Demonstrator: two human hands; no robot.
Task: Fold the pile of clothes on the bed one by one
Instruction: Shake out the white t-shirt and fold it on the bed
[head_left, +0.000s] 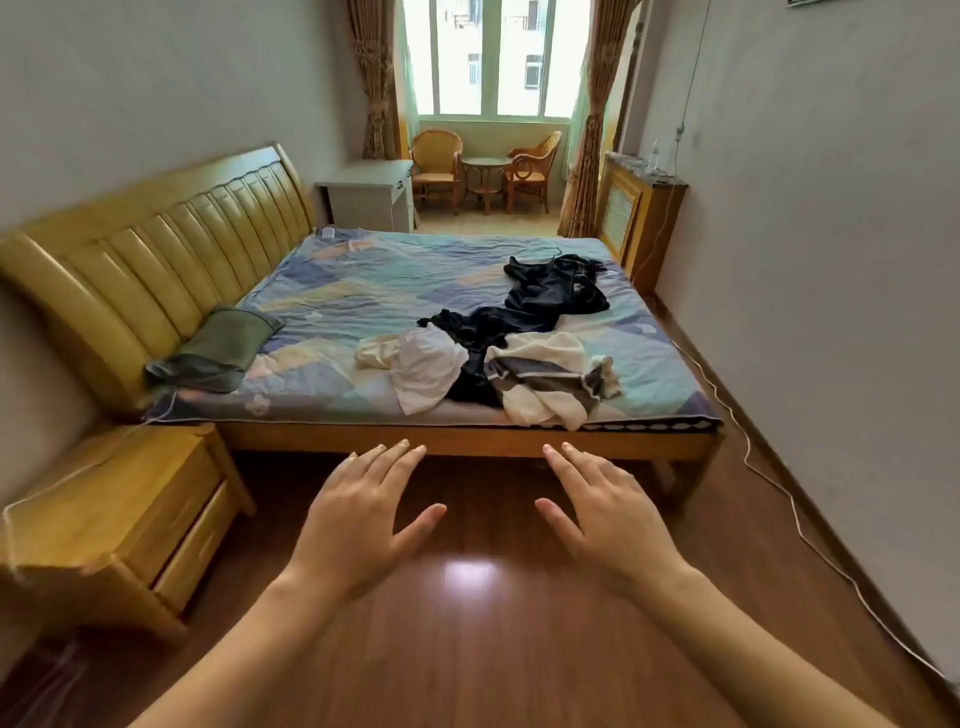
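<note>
Left hand: the left hand (358, 512) is held out palm down over the wooden floor (467, 649), short of the bed's near edge; its fingers are straight and spread, and its grip holds nothing.
Right hand: the right hand (608, 512) mirrors it just beside, palm down, fingers straight and spread, thumb pointing inward; its grip is likewise empty.
Pile of clothes: the pile of clothes (498, 343) lies unfolded on the near right part of the bed (332, 291), well apart from both hands.
Dark garments: black clothes (550, 296) stretch from the middle of the pile toward the far right corner of the mattress.
Light garments: a white piece (428, 366) lies crumpled at the pile's left; a cream and grey piece (545, 376) lies at its right, hanging slightly over the near edge.
Bed cover: a blue, teal and cream patchwork sheet.
Pillow: a green pillow (213, 345) rests against the padded headboard (156, 249) on the left.
Nightstand: a wooden nightstand (119, 514) stands beside the bed at near left.
Far end: two wicker chairs (436, 161) and a small round surface (485, 174) stand below the window (493, 57).
</note>
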